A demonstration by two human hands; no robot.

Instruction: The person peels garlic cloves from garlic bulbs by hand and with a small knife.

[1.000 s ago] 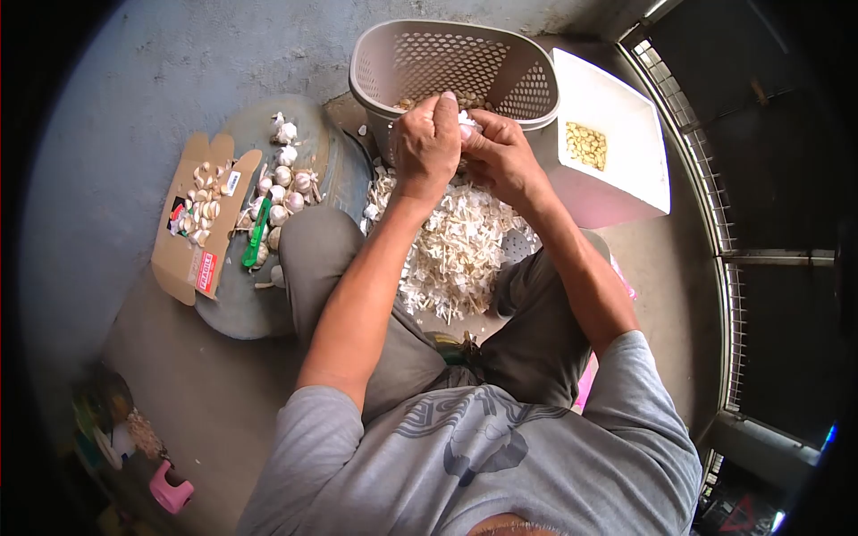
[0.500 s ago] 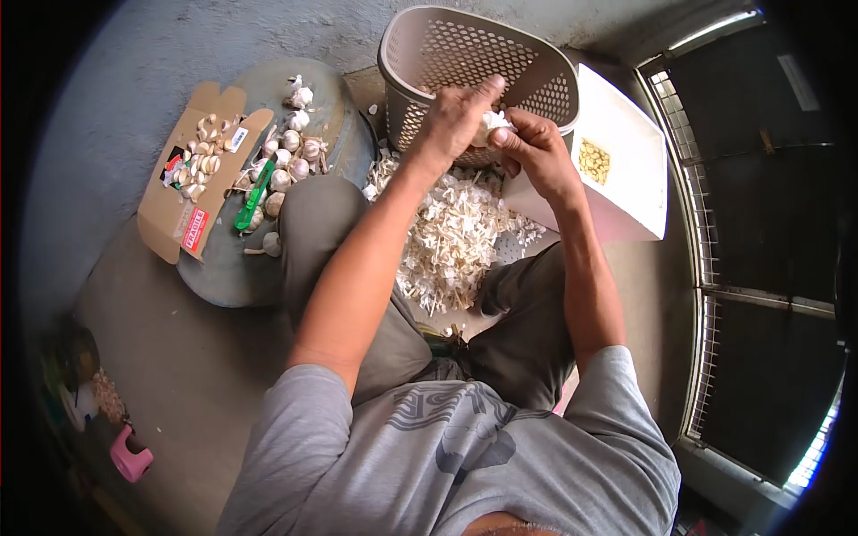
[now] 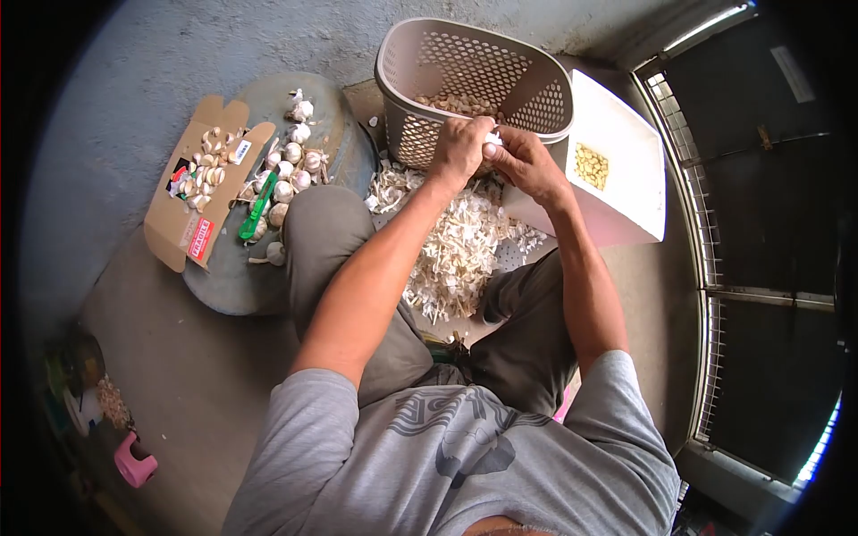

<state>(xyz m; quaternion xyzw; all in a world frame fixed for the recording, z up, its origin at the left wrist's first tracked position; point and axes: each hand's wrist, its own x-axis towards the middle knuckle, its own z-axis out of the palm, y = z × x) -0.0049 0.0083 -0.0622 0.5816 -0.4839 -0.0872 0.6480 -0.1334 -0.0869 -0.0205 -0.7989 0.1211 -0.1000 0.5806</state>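
My left hand and my right hand meet at the near rim of a tall perforated basket. Between them a white head of garlic shows only in part; the fingers of both hands close round it and hide the rest. Inside the basket lie garlic cloves. Below my hands spreads a heap of papery garlic skins, between my legs.
To the left, whole garlic heads and a green cutter lie on a round grey surface. Beside them, an opened cardboard box carries loose cloves. A white box holding pale cloves stands right.
My left hand has come down from its raised position to the garlic, and its fingers have closed in. The right hand has turned slightly, knuckles more upward. The whole view has shifted slightly.
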